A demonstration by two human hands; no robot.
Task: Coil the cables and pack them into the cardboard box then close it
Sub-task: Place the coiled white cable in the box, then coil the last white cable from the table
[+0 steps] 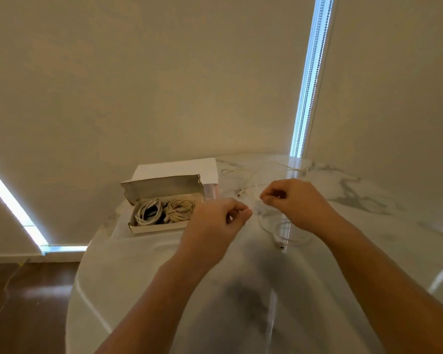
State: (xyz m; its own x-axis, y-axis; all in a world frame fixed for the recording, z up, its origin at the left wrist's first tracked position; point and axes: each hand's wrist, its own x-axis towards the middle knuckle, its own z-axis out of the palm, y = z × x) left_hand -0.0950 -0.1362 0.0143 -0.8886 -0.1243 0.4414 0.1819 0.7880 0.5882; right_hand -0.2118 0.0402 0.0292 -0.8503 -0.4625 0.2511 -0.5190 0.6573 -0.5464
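A person's left hand and right hand work a thin, pale cable above a glossy white marble-patterned table. Each hand has its fingers curled in a pinch, apparently holding a short stretch of the cable between them, though the strand is too fine and pale to trace at the fingertips. Below the right hand the cable hangs in loose loops and runs to a small connector lying on the table, while more slack trails off toward the far edge.

To the left stands the open brown cardboard box, its lid flap raised at the back. Inside sit a coiled white cable and a coiled cream cable, side by side. A flat white box lies just behind it.

The step in hand appears to be coiling the last loose cable. It would go best with even loops gathered into one hand, the other feeding slack smoothly so the thin strand neither kinks nor tangles, and the coil kept small enough for whatever room the box has left beside the two already packed.
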